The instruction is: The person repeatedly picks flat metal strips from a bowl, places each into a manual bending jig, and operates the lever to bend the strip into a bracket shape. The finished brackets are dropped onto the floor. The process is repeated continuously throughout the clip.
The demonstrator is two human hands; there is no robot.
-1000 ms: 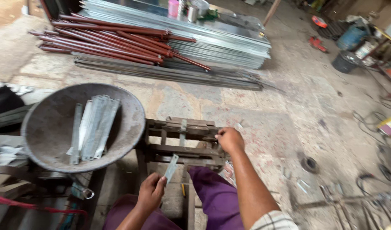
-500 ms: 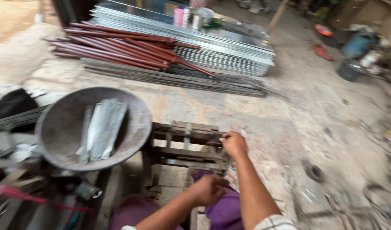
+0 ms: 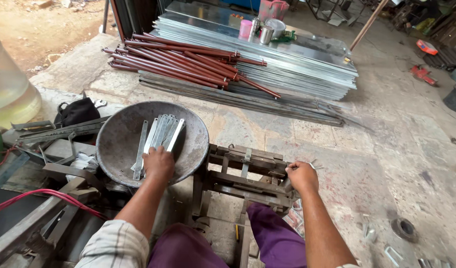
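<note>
My left hand [image 3: 158, 164] reaches into a round grey metal pan [image 3: 116, 141] and rests on a fan of flat metal strips [image 3: 161, 134] lying inside it; the fingers curl over the near ends of the strips. My right hand [image 3: 302, 176] is closed around the handle at the right end of a small rusty metal press frame [image 3: 245, 171] standing on the floor between my knees. The frame's slot looks empty.
A bundle of red-brown rods [image 3: 188, 62] lies on stacked galvanised sheets [image 3: 287, 64] at the back. Metal cups [image 3: 265, 32] stand on the sheets. Angle iron, a black bag [image 3: 79, 111] and a red cable [image 3: 54, 196] crowd the left. Small metal parts [image 3: 401, 228] lie on the floor at right.
My left hand has left my lap, where it held a metal strip, and moved up left into the pan. The right hand stays on the frame's handle.
</note>
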